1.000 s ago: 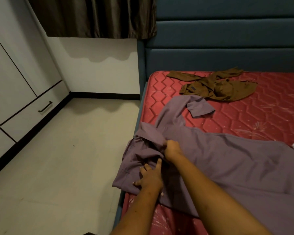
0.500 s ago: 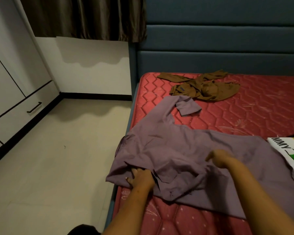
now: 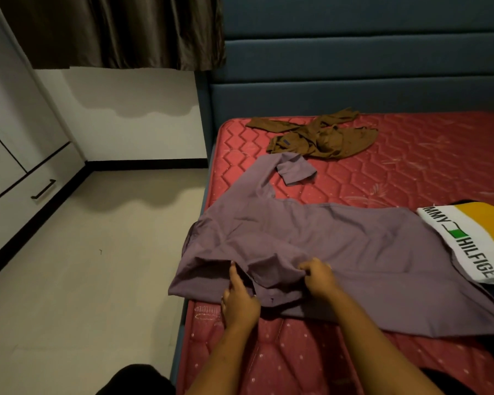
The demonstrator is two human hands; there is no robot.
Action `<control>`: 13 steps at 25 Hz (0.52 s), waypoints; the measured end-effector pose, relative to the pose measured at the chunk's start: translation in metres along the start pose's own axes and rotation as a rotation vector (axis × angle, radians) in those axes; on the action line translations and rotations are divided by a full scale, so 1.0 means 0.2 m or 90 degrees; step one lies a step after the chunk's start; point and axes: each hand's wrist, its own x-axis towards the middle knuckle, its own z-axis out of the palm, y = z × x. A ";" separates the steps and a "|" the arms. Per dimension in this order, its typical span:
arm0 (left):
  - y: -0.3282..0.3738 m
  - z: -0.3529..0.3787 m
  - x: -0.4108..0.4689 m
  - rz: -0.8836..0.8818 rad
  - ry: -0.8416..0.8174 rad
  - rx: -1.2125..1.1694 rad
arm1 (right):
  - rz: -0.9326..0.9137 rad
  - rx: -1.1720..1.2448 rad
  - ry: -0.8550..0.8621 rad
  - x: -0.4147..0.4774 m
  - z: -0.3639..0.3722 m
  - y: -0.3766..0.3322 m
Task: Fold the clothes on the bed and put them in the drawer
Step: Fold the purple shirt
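the left hand (image 3: 240, 303) lay on the near hem of the purple shirt (image 3: 340, 252), fingers stretched forward and slipped into a fold, thumb side up; how firmly it held the cloth could not be told. just to its right, the right hand (image 3: 318, 276) was curled down, fingertips pinching a ridge of the same shirt. the two hands were close together with a puckered pocket of cloth between them.

the shirt spread away from the hands across the red mattress (image 3: 411, 172), its body running off to the right and one sleeve (image 3: 294, 169) reaching ahead, its cuff folded back. left of the left hand, a corner of the shirt hung over the mattress edge.

further ahead of the hands, just past the sleeve, lay a crumpled brown garment (image 3: 322, 138). to the right of the right hand, a white and yellow garment (image 3: 474, 243) with black lettering touched the shirt's far end.

beyond it all stood the blue headboard (image 3: 354, 81). well to the left of the hands, across the pale floor (image 3: 83, 266), was a white drawer (image 3: 26, 201) with a dark handle, shut, and a brown curtain (image 3: 111, 29) hung above.
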 end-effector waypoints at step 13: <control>0.20 0.22 -0.23 0.104 -0.016 0.287 | 0.358 0.644 0.099 -0.24 -0.24 0.64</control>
